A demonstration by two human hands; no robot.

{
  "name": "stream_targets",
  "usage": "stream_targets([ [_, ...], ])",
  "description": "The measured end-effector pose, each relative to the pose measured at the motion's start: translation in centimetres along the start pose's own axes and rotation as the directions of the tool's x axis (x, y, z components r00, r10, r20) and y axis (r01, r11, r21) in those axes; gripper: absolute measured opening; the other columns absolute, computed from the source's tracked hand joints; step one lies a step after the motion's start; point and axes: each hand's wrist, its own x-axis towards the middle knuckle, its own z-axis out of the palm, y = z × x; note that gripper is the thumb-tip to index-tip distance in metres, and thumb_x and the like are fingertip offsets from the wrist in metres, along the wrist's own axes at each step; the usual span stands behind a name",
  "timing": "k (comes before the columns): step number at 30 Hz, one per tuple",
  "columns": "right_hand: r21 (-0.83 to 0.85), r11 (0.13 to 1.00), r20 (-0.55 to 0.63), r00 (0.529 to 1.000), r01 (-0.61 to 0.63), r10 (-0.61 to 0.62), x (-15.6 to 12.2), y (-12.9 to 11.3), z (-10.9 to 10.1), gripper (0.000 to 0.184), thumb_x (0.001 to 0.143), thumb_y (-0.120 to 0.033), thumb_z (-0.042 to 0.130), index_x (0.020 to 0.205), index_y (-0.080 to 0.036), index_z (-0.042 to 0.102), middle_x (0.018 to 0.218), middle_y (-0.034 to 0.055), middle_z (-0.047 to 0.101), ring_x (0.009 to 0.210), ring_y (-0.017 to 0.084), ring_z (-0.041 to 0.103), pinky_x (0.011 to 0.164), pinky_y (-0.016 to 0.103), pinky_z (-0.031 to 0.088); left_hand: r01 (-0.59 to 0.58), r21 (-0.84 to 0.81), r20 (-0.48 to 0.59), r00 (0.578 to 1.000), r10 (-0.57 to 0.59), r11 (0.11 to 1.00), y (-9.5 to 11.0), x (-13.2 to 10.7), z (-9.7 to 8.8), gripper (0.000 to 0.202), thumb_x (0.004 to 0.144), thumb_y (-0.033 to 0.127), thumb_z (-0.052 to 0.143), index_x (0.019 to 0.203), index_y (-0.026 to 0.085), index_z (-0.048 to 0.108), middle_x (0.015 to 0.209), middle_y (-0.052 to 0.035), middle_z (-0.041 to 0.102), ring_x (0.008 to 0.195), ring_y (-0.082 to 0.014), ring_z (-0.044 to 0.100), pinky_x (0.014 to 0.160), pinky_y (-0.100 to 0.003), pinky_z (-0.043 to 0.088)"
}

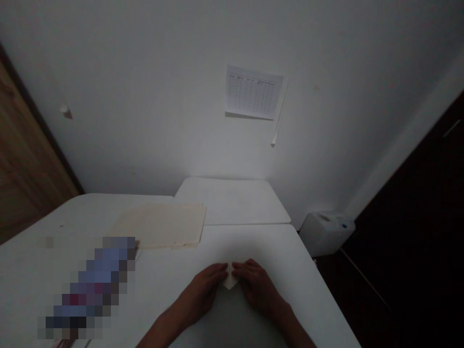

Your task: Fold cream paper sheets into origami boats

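Observation:
A small folded piece of pale paper (229, 281) lies on the white table in front of me, its pointed end toward me. My left hand (209, 282) presses on its left side, fingers together. From the right, my right hand (253, 279) holds the other side in the same way. The fingertips of both hands nearly meet along the paper's middle, and they cover much of it.
Cream sheets (163, 224) lie on the white table (261, 246) at the back left. A blurred-out bluish item (97, 282) is at the left. A printed chart (253, 92) hangs on the wall. A white plastic container (328, 234) stands beyond the table's right edge.

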Motion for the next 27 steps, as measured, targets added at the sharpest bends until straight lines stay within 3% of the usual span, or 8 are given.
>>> stream_targets([
  [5, -0.032, 0.999, 0.031, 1.0, 0.007, -0.006, -0.1, -0.2, 0.1, 0.037, 0.082, -0.003, 0.046, 0.107, -0.022, 0.065, 0.124, 0.0026, 0.062, 0.099, 0.019, 0.054, 0.088, 0.033, 0.046, -0.037, 0.029, 0.075, 0.997, 0.035, 0.999, -0.2, -0.3, 0.1, 0.056, 0.08, -0.001, 0.038, 0.128, 0.024, 0.054, 0.136, -0.0074, 0.054, 0.126, -0.0194, 0.049, 0.104, -0.039, 0.044],
  [13, -0.059, 0.998, 0.118, 0.993, -0.005, 0.012, 0.1, -1.5, -1.1, 0.045, 0.063, -0.006, 0.053, 0.104, -0.021, 0.063, 0.13, 0.0039, 0.057, 0.105, 0.023, 0.051, 0.095, 0.035, 0.042, -0.002, 0.117, 0.208, 0.978, -0.022, 0.993, -0.3, -0.3, 0.8, 0.072, 0.068, -0.007, 0.039, 0.131, 0.026, 0.051, 0.14, -0.0033, 0.05, 0.131, -0.0201, 0.042, 0.105, -0.041, 0.042],
  [21, 0.024, 0.997, -0.059, 0.995, -0.079, 0.081, 0.6, -0.8, -0.4, 0.021, 0.088, -0.019, 0.052, 0.103, -0.02, 0.066, 0.112, 0.0065, 0.067, 0.098, 0.019, 0.059, 0.091, 0.033, 0.044, -0.037, 0.169, 0.189, 0.982, 0.004, 0.985, -0.1, -0.2, 0.7, 0.07, 0.068, -0.007, 0.038, 0.129, 0.024, 0.054, 0.138, -0.0055, 0.052, 0.128, -0.0212, 0.046, 0.103, -0.041, 0.044],
  [27, 0.076, 0.991, -0.095, 0.989, -0.11, 0.117, 0.8, -0.2, 0.2, 0.017, 0.09, -0.018, 0.053, 0.1, -0.022, 0.067, 0.1, 0.0035, 0.071, 0.088, 0.017, 0.062, 0.085, 0.031, 0.046, -0.039, 0.187, 0.137, 0.991, 0.013, 0.982, 0.2, -0.2, 0.5, 0.066, 0.071, -0.005, 0.04, 0.127, 0.027, 0.055, 0.135, -0.0042, 0.056, 0.124, -0.0228, 0.051, 0.099, -0.042, 0.048],
])
